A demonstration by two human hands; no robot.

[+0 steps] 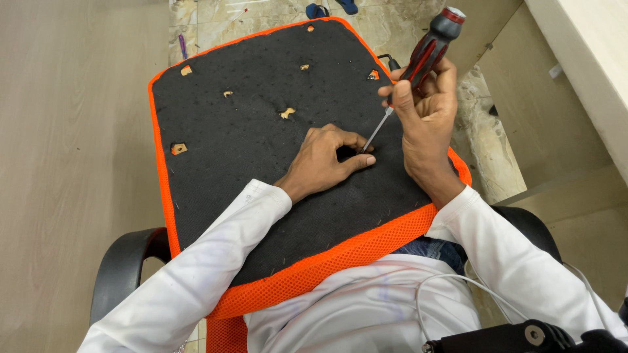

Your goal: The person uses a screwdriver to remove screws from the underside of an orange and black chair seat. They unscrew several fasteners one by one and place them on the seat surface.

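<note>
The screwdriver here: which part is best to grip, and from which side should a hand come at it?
Probably the thick red-and-black handle of the screwdriver, taken from the right as the right hand does. The thin shaft slants down-left to its tip on the black seat underside, where the left hand rests, leaving only the handle free.

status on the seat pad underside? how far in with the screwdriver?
Done, apparently: several holes in the black underside show bare wood with no fasteners in view. In hand: the right hand holds the red-and-black screwdriver with its tip at a spot beside the left hand, which presses on the fabric there. Left: whatever sits under that tip; the fingers hide it, so I cannot tell how far along it is.
</note>
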